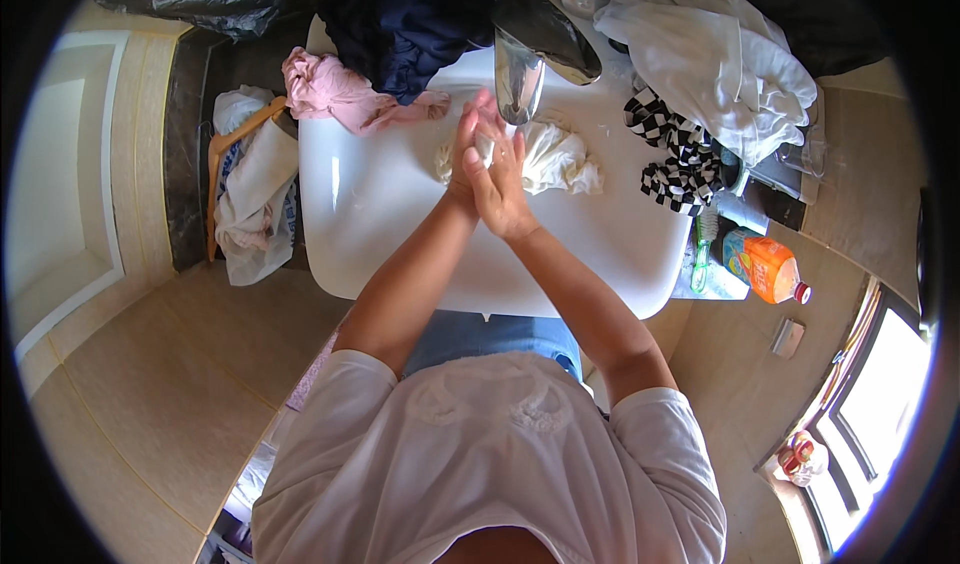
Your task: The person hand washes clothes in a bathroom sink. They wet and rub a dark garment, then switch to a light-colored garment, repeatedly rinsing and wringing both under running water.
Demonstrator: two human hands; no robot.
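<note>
My left hand and my right hand are pressed against each other under the chrome faucet, over the white sink. Their fingers are stretched out, pointing up toward the spout. A small whitish patch shows between the palms; whether it is a piece of soap or the cloth behind cannot be made out. Just beyond my hands, a wet cream-white cloth lies crumpled in the basin.
Dark navy clothing and a pink garment rest on the sink's far left rim. At right are white fabric, a black-and-white checkered cloth, a green brush and an orange bottle. A wooden hanger stands left.
</note>
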